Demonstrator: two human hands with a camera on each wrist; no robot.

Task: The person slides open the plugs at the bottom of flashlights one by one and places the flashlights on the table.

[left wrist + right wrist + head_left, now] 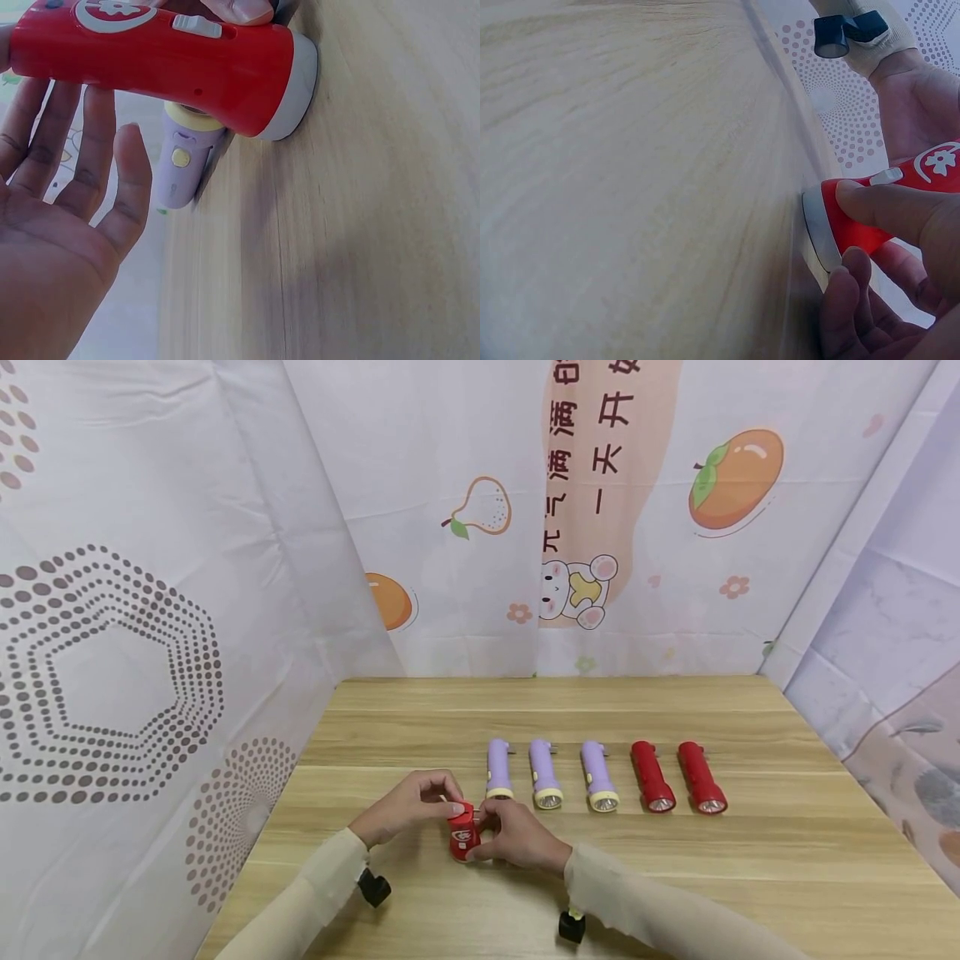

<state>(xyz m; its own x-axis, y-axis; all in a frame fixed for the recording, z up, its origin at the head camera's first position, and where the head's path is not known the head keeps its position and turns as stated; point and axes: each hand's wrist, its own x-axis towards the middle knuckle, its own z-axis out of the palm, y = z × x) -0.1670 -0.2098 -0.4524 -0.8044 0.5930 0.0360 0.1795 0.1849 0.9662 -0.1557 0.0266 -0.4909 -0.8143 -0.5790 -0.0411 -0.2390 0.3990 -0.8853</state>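
Note:
A red flashlight [462,839] stands upright near the table's front left, its pale rim down against the wood. In the left wrist view its body [180,60] shows a white slide switch and a flower emblem. My left hand [408,806] holds the top end, thumb on the tail cap and fingers behind it. From the other side my right hand [521,837] grips the body. In the right wrist view, the right thumb presses just above the pale rim [821,229], with fingers on the opposite side. The lens is hidden against the table.
Behind the hands, three lilac flashlights [543,772] with yellow heads lie in a row. Two more red flashlights [652,777] continue it to the right. The wooden table [675,893] is bordered by printed white curtains [420,527] at the back and sides.

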